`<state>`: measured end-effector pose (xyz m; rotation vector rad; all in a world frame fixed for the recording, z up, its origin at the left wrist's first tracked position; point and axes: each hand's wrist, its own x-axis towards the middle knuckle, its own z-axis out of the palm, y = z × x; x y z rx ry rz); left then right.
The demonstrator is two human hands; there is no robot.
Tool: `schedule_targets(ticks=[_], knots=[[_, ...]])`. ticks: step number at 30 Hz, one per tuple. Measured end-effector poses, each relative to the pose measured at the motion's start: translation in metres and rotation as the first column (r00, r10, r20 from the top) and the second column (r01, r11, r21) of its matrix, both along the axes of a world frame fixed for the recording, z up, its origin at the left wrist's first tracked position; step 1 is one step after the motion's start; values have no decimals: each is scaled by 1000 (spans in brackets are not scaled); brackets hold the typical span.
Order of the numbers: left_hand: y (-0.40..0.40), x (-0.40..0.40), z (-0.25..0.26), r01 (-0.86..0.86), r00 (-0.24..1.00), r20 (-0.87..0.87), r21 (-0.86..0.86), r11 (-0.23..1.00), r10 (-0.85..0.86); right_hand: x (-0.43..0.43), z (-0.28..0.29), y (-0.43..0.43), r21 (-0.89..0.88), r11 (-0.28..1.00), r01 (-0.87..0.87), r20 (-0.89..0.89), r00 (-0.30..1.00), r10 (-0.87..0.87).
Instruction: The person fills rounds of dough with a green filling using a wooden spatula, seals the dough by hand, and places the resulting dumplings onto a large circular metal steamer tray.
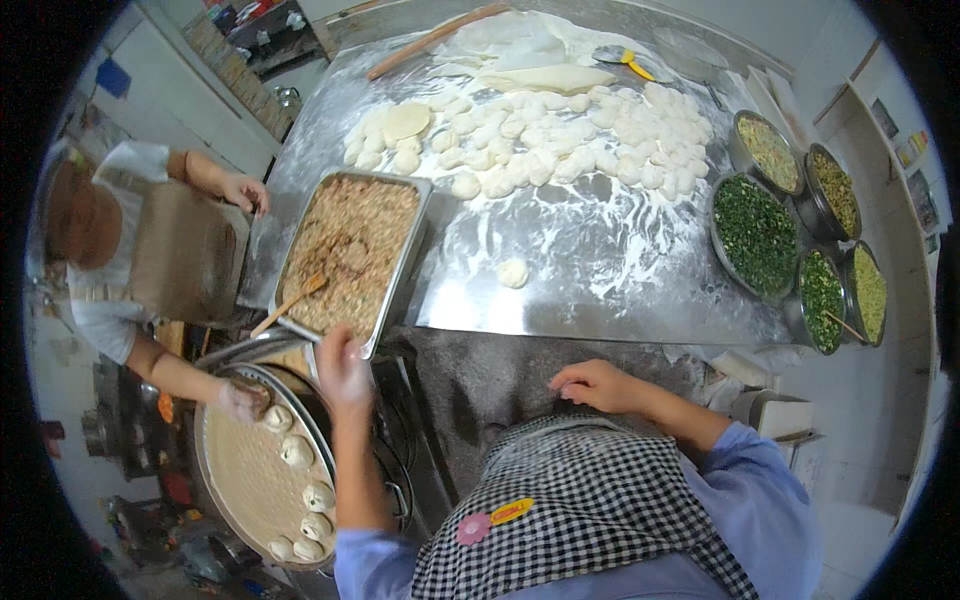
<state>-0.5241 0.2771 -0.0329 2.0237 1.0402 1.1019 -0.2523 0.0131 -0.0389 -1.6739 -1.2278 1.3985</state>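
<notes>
My left hand (345,364) is raised and blurred at the near corner of a metal tray of minced filling (352,247); whether it holds anything, I cannot tell. A wooden spoon (296,300) rests in that filling. My right hand (592,384) is in front of my checked apron, below the steel table's edge, fingers curled, with nothing visible in it. One dough bun (512,274) sits alone on the floured steel table (570,315). Many flattened dough pieces (540,139) lie behind it. At lower left, several filled buns (296,451) lie along the right side of a round steamer tray (232,457).
A co-worker (187,247) stands at the left, one hand over the steamer tray. Metal bowls of chopped greens (756,232) and other fillings (769,150) line the table's right end. A rolling pin (435,41), dough sheets (525,45) and a yellow-handled scraper (626,60) lie at the back.
</notes>
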Motion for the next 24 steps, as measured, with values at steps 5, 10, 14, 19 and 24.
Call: schedule_targets(ticks=[5,10,14,19,24], knots=[[14,244,-20,261,954,-115,-128,957,-275,77,-2,-62,-108,941,320,-97,939,-330],[44,339,-55,132,829,-559,216,968,11,127,-12,-116,-158,883,441,-66,888,-455],[37,352,-61,144,769,-639,152,978,-14,153,-12,-123,-87,879,469,-121,871,-476],[-52,329,-53,470,720,-564,-34,882,-405,180,-18,-101,-108,924,367,-120,918,-379],[-85,314,-65,403,846,-430,129,906,-315,190,-17,-79,-56,943,328,-109,937,-333]])
